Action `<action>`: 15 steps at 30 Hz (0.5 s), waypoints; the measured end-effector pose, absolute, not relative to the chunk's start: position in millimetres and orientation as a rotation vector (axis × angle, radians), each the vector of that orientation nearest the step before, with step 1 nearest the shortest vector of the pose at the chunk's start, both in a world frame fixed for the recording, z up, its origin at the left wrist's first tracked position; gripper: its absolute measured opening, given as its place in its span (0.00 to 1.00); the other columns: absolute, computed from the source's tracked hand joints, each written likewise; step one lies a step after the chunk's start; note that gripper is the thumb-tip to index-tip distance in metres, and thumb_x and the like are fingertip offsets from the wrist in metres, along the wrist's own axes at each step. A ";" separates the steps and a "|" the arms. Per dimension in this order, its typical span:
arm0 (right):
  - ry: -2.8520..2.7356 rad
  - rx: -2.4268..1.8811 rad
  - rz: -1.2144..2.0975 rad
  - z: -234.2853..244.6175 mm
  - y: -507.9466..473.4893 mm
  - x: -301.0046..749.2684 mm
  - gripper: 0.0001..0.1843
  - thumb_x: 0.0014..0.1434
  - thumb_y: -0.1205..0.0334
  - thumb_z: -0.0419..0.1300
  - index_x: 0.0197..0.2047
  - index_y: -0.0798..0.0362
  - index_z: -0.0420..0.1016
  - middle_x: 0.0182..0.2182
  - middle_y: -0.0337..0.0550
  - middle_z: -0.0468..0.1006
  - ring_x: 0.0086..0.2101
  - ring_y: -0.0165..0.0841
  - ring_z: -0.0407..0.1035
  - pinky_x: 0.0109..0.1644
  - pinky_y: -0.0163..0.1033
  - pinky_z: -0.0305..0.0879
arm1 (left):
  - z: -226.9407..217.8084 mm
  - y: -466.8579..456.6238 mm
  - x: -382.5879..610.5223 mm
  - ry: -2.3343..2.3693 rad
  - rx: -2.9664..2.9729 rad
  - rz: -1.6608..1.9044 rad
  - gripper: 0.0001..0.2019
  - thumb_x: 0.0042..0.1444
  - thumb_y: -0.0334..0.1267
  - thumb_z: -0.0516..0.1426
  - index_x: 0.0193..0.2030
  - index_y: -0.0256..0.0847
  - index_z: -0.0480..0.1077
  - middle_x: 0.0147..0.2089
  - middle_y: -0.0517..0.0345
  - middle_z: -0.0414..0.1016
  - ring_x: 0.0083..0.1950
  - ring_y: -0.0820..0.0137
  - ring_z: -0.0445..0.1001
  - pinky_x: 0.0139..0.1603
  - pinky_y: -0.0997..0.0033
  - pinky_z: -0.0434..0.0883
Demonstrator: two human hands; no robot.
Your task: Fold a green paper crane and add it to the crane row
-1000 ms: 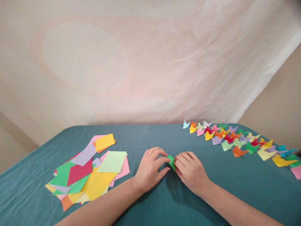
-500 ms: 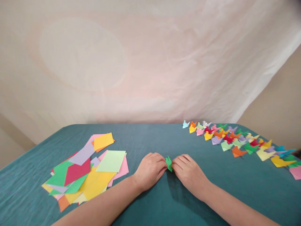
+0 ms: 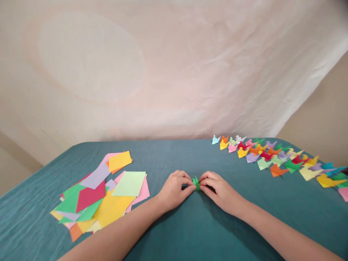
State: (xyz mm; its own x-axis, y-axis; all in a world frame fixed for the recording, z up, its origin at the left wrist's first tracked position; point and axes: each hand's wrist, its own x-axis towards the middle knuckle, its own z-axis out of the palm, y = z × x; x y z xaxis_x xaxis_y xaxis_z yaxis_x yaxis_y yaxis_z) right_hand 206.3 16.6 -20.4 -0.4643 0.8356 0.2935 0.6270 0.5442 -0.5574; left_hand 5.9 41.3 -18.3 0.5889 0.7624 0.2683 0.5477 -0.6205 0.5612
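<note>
A small folded green paper piece (image 3: 195, 182) sits on the teal tablecloth (image 3: 174, 224) between my two hands. My left hand (image 3: 174, 189) pinches its left side with curled fingers. My right hand (image 3: 219, 191) pinches its right side, fingers bent over it. Both hands rest low on the cloth near the table's middle. Most of the green piece is hidden by my fingertips.
A loose heap of coloured paper squares (image 3: 100, 195) lies at the left. A long band of several folded paper figures in many colours (image 3: 274, 159) runs along the right side to the table's edge. A pale cloth backdrop (image 3: 168, 69) hangs behind the table.
Both hands have closed in on the green paper and slid a little farther from me. The paper looks smaller and more tightly folded than a second ago.
</note>
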 end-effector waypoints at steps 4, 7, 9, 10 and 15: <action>-2.170 -1.197 0.583 -21.4 19.5 204.4 0.07 0.59 0.68 0.54 0.31 0.53 0.72 0.35 0.42 0.70 0.38 0.32 0.66 0.44 0.39 0.62 | -18.5 41.9 8.2 1.145 2.387 0.695 0.07 0.55 0.39 0.56 0.31 0.43 0.74 0.38 0.58 0.72 0.43 0.67 0.68 0.47 0.65 0.63; -2.140 -1.201 0.609 -21.2 21.3 203.5 0.07 0.58 0.68 0.54 0.30 0.53 0.71 0.34 0.41 0.70 0.37 0.31 0.66 0.43 0.39 0.61 | -18.8 41.0 9.1 1.175 2.396 0.706 0.06 0.54 0.40 0.56 0.30 0.42 0.73 0.39 0.57 0.71 0.45 0.66 0.67 0.47 0.64 0.63; -2.128 -1.206 0.615 -21.9 22.2 203.2 0.07 0.58 0.67 0.54 0.29 0.53 0.71 0.34 0.42 0.70 0.37 0.31 0.66 0.43 0.39 0.61 | -19.9 41.1 9.7 1.187 2.395 0.719 0.06 0.54 0.40 0.57 0.30 0.42 0.72 0.38 0.57 0.71 0.44 0.66 0.67 0.47 0.63 0.63; -2.124 -1.210 0.613 -22.6 22.6 203.1 0.07 0.58 0.68 0.54 0.29 0.53 0.70 0.34 0.42 0.70 0.37 0.32 0.66 0.42 0.39 0.61 | -20.5 41.3 10.0 1.193 2.392 0.724 0.06 0.53 0.40 0.57 0.30 0.41 0.71 0.38 0.57 0.70 0.44 0.65 0.67 0.47 0.63 0.63; -2.117 -1.222 0.579 -27.2 23.6 202.2 0.06 0.56 0.69 0.55 0.29 0.53 0.69 0.35 0.42 0.69 0.37 0.33 0.65 0.43 0.41 0.61 | -17.8 41.5 9.6 1.173 2.408 0.773 0.07 0.53 0.39 0.58 0.36 0.40 0.69 0.39 0.56 0.70 0.44 0.65 0.67 0.47 0.63 0.64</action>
